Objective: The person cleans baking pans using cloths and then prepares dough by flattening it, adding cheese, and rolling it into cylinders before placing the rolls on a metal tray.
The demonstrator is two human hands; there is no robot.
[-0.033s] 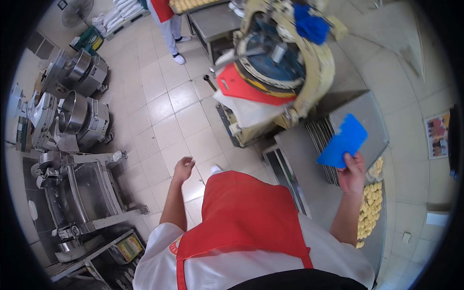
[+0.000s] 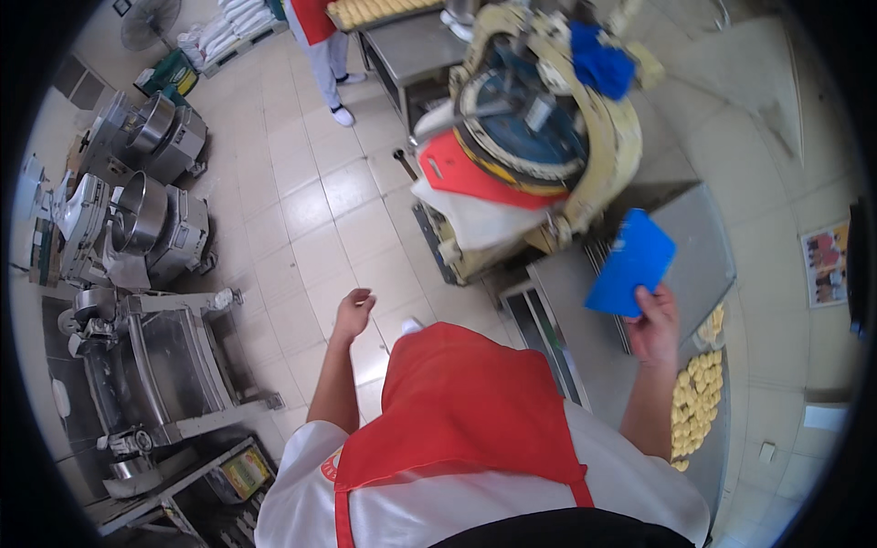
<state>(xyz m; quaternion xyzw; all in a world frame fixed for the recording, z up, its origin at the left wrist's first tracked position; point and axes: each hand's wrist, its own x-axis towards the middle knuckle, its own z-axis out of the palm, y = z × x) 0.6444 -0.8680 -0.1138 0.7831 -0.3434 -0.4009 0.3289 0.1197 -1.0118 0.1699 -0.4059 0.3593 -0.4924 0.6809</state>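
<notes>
My right hand (image 2: 654,327) grips a flat blue plastic dough scraper (image 2: 634,262) by its lower edge, with the thumb across its face. The scraper is held up over a steel table (image 2: 585,352) on my right, in front of a stack of trays mostly hidden behind it. Loosely curled and holding nothing, my left hand (image 2: 355,314) hangs in the air over the tiled floor. Small yellow dough pieces (image 2: 697,402) lie on the table beside my right forearm.
Ahead stands a cream-coloured dough machine (image 2: 598,173) with a red board (image 2: 484,173) and a blue cloth (image 2: 603,62). Mixers (image 2: 142,212) and a roller machine (image 2: 155,365) line the left. Another person (image 2: 320,55) stands at a far table (image 2: 411,46).
My right hand has shifted slightly left with the scraper, which is turned a little. My left hand has moved slightly right and up. The surroundings sit slightly further right in view.
</notes>
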